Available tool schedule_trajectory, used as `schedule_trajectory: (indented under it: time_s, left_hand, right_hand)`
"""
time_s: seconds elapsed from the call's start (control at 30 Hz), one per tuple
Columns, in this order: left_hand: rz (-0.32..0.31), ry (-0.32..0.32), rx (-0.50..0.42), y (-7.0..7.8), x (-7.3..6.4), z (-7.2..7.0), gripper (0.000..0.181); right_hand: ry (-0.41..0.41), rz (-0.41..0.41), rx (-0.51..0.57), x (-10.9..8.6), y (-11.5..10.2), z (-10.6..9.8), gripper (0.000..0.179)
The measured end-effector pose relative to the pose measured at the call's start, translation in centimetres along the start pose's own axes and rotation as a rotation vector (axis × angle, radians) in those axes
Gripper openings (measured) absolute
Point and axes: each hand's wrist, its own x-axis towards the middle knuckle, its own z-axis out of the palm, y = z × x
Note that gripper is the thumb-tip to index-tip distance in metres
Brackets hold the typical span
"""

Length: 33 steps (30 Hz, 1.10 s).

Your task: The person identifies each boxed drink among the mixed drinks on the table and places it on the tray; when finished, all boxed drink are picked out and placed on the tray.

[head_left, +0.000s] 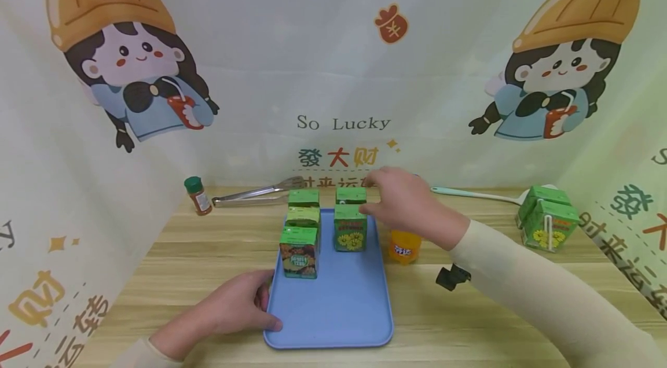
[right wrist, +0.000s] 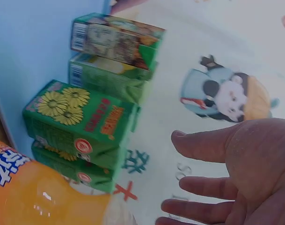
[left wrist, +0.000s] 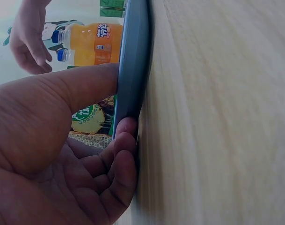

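Note:
My left hand (head_left: 237, 304) grips the left rim of a blue tray (head_left: 344, 304), its thumb on top and its curled fingers at the edge, as the left wrist view shows. Three drink cartons (head_left: 299, 255) stand in a row on the tray's left side. Two green cartons with yellow flowers (head_left: 350, 232) stand on its right side, one behind the other. Above and to the right of them hovers my right hand (head_left: 403, 203), fingers extended and holding nothing. Beneath it, orange soda bottles (left wrist: 91, 42) stand beside the tray; the hand partly hides them in the head view.
Two more green cartons (head_left: 549, 226) stand at the right, by a pale-handled utensil (head_left: 479, 194). Metal tongs (head_left: 255, 194) and a green-capped spice jar (head_left: 198, 196) lie and stand at the back left. A printed cloth (head_left: 333, 67) hangs behind the wooden table (head_left: 208, 252).

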Motion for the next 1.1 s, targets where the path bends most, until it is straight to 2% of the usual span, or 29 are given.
schedule_trajectory:
  time_s: [0.33, 0.43, 0.57, 0.73, 0.8, 0.97, 1.1]
  left_hand:
    - [0.010, 0.001, 0.003, -0.1, 0.0, 0.0, 0.063]
    - [0.008, 0.003, 0.011, -0.2, 0.0, 0.0, 0.061]
    - [0.007, 0.009, 0.012, -0.3, 0.0, 0.0, 0.068]
    - [0.015, 0.015, 0.013, -0.4, 0.0, 0.1, 0.071]
    - [0.018, 0.016, 0.015, -0.5, 0.0, 0.2, 0.067]
    - [0.007, 0.014, 0.015, -0.4, 0.1, 0.2, 0.062]
    - [-0.001, 0.010, 0.008, -0.3, 0.1, 0.1, 0.064]
  right_hand:
    - [0.164, 0.056, 0.156, -3.5, 4.3, -3.6, 0.044]
    - [0.194, 0.081, 0.191, -4.6, 5.7, -4.3, 0.046]
    - [0.228, 0.116, 0.220, -6.1, 7.7, -4.8, 0.049]
    - [0.270, 0.157, 0.223, -7.7, 10.2, -5.0, 0.054]
    - [0.287, 0.168, 0.221, -8.3, 11.1, -4.9, 0.055]
    - [0.328, 0.161, 0.195, -9.6, 13.3, -4.9, 0.049]
    - [0.314, 0.174, 0.178, -10.5, 15.0, -4.9, 0.049]
